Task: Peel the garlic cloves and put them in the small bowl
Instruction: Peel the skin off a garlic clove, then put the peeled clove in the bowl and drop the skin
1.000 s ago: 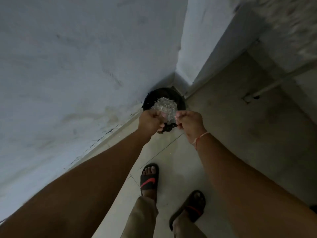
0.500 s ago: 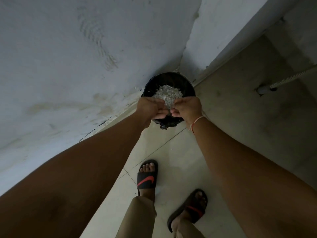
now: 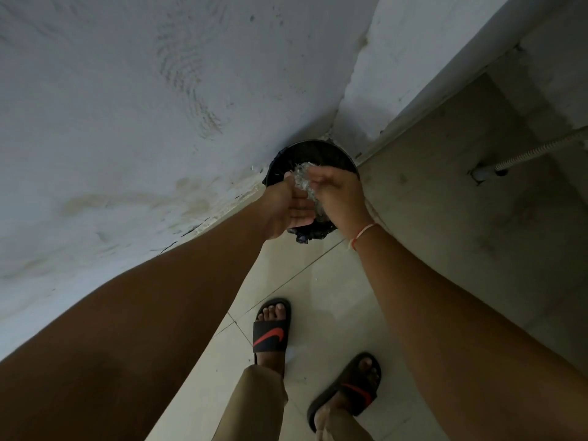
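A black bin (image 3: 321,146) lined with a dark bag stands on the floor in the corner of the wall. Both my hands hover over its mouth. My left hand (image 3: 288,206) is turned palm up with its fingers straight. My right hand (image 3: 339,194) lies against it from the right, fingers loosely spread. A clump of pale, papery garlic skins (image 3: 302,183) shows between the two hands and above the bin's opening. No garlic cloves and no small bowl are in view.
A white wall (image 3: 159,122) fills the left and top, meeting another wall behind the bin. My feet in black slides (image 3: 270,335) stand on pale floor tiles. A corrugated hose (image 3: 541,148) runs along the grey floor at the right.
Both hands were curled into fists around the skins over the bin. They have opened, palms now meeting, and sit lower over the bin's mouth.
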